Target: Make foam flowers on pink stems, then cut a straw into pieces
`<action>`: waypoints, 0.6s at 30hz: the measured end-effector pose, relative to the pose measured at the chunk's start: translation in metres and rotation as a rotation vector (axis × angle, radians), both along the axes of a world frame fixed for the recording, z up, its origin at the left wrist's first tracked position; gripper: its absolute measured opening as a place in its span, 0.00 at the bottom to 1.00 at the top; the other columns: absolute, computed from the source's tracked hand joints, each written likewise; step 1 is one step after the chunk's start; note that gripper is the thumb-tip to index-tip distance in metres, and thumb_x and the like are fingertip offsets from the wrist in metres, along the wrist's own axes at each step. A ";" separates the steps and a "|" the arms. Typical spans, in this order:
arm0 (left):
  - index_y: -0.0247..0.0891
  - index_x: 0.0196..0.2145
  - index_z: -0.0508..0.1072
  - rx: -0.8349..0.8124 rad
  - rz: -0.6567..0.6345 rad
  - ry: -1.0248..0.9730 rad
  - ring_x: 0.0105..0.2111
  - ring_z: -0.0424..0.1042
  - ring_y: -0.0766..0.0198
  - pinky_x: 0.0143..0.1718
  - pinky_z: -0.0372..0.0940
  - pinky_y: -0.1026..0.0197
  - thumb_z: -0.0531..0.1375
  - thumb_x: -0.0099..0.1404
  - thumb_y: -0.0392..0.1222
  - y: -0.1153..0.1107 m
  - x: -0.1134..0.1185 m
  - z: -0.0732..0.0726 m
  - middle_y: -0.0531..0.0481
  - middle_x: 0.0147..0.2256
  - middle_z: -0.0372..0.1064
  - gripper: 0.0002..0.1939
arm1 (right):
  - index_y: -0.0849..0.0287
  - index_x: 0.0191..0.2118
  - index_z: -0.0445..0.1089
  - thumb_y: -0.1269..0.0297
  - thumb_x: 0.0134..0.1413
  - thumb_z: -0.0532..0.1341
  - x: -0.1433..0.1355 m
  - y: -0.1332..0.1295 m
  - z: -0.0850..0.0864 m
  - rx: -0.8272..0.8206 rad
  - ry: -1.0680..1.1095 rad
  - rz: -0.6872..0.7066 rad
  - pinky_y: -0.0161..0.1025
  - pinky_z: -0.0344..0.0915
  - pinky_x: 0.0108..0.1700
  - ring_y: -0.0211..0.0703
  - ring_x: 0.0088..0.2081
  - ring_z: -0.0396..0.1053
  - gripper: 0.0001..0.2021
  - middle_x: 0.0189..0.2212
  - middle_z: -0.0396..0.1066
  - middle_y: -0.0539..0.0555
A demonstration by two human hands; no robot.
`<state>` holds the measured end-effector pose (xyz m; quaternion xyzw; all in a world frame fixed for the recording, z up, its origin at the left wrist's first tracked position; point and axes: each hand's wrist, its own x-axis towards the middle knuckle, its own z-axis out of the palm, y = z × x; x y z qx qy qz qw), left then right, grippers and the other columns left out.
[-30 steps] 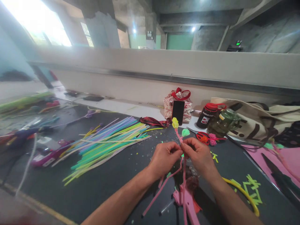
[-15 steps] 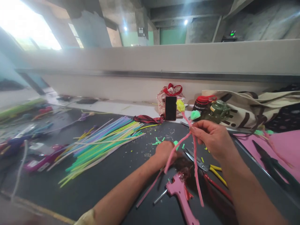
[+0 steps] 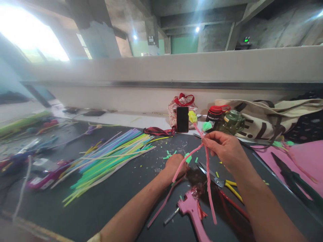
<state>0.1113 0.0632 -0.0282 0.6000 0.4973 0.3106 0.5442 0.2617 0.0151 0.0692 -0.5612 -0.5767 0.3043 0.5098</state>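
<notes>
Above the desk (image 3: 121, 198), the forked pink stem (image 3: 208, 181) lies left of the right hand (image 3: 224, 148), pinched at its fork, legs trailing nearward; the left hand (image 3: 174, 165), fingers hidden and grip indeterminable, lies farther left by a green tuft (image 3: 188, 158).

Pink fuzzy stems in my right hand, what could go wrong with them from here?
The pink stems dangle across the view of the scissors, so one might snag on the blades. The glue gun lies close by too; if hot, it could mark them. And only the right hand pinches them, near the top, so they may swing or twist.
</notes>
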 end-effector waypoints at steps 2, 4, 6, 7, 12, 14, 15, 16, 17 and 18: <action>0.37 0.10 0.64 0.008 -0.044 0.139 0.28 0.66 0.59 0.30 0.56 0.64 0.59 0.39 0.30 0.002 0.002 0.003 0.51 0.13 0.60 0.08 | 0.60 0.26 0.67 0.61 0.44 0.60 0.000 0.000 0.000 -0.012 0.002 -0.010 0.31 0.49 0.18 0.30 0.16 0.54 0.08 0.17 0.61 0.46; 0.36 0.10 0.64 0.021 -0.074 0.231 0.28 0.66 0.60 0.29 0.56 0.64 0.58 0.40 0.30 0.004 0.000 0.008 0.51 0.14 0.61 0.08 | 0.60 0.26 0.67 0.61 0.44 0.60 0.000 -0.001 0.000 -0.019 0.008 -0.009 0.31 0.49 0.18 0.30 0.16 0.54 0.08 0.16 0.60 0.45; 0.35 0.12 0.65 0.042 -0.091 0.272 0.25 0.65 0.63 0.26 0.55 0.66 0.58 0.43 0.33 0.007 -0.006 0.016 0.52 0.14 0.62 0.06 | 0.60 0.26 0.67 0.61 0.44 0.60 0.001 -0.001 -0.001 -0.025 0.012 -0.009 0.31 0.48 0.18 0.30 0.16 0.54 0.08 0.16 0.60 0.45; 0.35 0.15 0.67 0.047 -0.095 0.264 0.22 0.63 0.66 0.23 0.54 0.67 0.58 0.45 0.36 0.009 -0.010 0.020 0.53 0.15 0.62 0.06 | 0.60 0.26 0.67 0.61 0.44 0.60 0.002 -0.001 -0.002 -0.029 0.014 -0.011 0.31 0.48 0.18 0.30 0.16 0.53 0.08 0.15 0.60 0.45; 0.34 0.21 0.65 -0.044 -0.018 -0.261 0.12 0.50 0.77 0.13 0.42 0.71 0.56 0.52 0.50 0.015 -0.040 0.054 0.56 0.16 0.62 0.15 | 0.61 0.26 0.67 0.60 0.43 0.60 0.002 0.004 -0.005 -0.059 0.048 -0.024 0.30 0.48 0.19 0.30 0.16 0.53 0.09 0.14 0.59 0.44; 0.33 0.21 0.65 -0.085 -0.019 -0.462 0.11 0.48 0.78 0.12 0.40 0.72 0.58 0.52 0.50 0.011 -0.045 0.068 0.58 0.13 0.56 0.16 | 0.61 0.25 0.67 0.59 0.43 0.59 0.000 0.006 -0.006 -0.085 0.056 -0.025 0.30 0.47 0.19 0.30 0.16 0.52 0.09 0.13 0.58 0.44; 0.33 0.20 0.65 -0.117 -0.035 -0.525 0.10 0.47 0.79 0.12 0.40 0.72 0.58 0.52 0.50 0.007 -0.045 0.075 0.60 0.12 0.54 0.16 | 0.61 0.24 0.67 0.59 0.43 0.59 -0.001 0.006 -0.007 -0.100 0.056 -0.026 0.30 0.47 0.18 0.30 0.15 0.52 0.10 0.13 0.57 0.44; 0.33 0.21 0.65 -0.148 -0.062 -0.572 0.10 0.48 0.79 0.12 0.40 0.73 0.58 0.53 0.49 0.002 -0.044 0.081 0.59 0.12 0.54 0.15 | 0.62 0.24 0.67 0.59 0.43 0.59 -0.002 0.007 -0.007 -0.117 0.054 -0.028 0.30 0.46 0.18 0.30 0.15 0.51 0.10 0.12 0.57 0.43; 0.32 0.21 0.65 -0.187 -0.092 -0.617 0.11 0.50 0.79 0.12 0.41 0.73 0.59 0.53 0.48 -0.004 -0.041 0.087 0.58 0.14 0.57 0.15 | 0.62 0.25 0.67 0.59 0.43 0.59 -0.004 0.007 -0.008 -0.130 0.049 -0.032 0.30 0.45 0.18 0.31 0.15 0.51 0.10 0.12 0.56 0.43; 0.32 0.21 0.65 -0.236 -0.124 -0.664 0.12 0.52 0.80 0.11 0.42 0.74 0.59 0.53 0.47 -0.011 -0.039 0.091 0.57 0.16 0.59 0.14 | 0.62 0.25 0.67 0.59 0.44 0.59 -0.005 0.007 -0.009 -0.136 0.041 -0.037 0.30 0.46 0.18 0.31 0.15 0.51 0.10 0.12 0.56 0.43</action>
